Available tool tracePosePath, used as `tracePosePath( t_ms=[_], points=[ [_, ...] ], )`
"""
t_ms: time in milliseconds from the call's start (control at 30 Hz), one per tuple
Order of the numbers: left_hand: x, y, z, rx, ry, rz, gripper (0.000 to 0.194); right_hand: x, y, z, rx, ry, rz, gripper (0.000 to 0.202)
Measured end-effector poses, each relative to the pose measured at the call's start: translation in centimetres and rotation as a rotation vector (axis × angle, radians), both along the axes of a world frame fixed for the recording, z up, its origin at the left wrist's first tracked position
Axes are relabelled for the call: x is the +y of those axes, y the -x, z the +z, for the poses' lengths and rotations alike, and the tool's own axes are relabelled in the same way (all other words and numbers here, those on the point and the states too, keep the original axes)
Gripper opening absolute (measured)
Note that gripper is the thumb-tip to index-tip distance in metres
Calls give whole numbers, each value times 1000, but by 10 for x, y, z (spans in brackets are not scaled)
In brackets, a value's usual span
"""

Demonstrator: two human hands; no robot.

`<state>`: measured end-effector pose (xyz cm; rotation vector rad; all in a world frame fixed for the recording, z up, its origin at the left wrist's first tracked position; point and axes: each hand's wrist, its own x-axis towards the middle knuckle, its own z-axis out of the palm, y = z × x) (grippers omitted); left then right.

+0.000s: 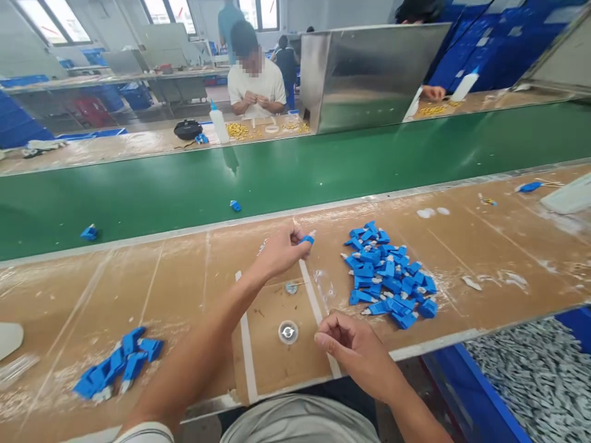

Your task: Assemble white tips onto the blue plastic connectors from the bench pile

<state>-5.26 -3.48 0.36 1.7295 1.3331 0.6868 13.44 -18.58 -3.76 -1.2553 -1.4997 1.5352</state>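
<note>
My left hand [278, 251] reaches over the table and pinches a small blue plastic part with a whitish tip [307, 239]. My right hand [353, 344] is low over the table's front edge, its fingers curled and thumb meeting forefinger; whatever may be between them is too small to make out. Just right of my hands lies a big heap of similar blue parts [388, 271]. Between my forearms sits a small round clear dish [288, 332] with something shiny in it. Beyond it a thin stick rests on a small bluish blob [292, 287].
A smaller group of blue parts [115, 364] lies at left. Two single parts [235, 205] [89, 232] rest on the green belt [184, 203]. Below right stands a blue bin [480, 381] of grey pieces. Across the belt, a person [257, 86] handles something near a white bottle [219, 125].
</note>
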Motion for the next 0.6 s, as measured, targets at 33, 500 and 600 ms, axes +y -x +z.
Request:
tracePosePath(
  t_ms=[33,500,600],
  points=[
    [-17,11,1,-69,47,11,10,1,7,-5,-28,-9,2,27],
    [-133,70,-19,-1140,657,230,27,4,45,-27,-115,-91,-40,32],
    [-142,73,-24,-1304,716,286,26,-1,45,-26,-188,-102,-29,33]
  ],
)
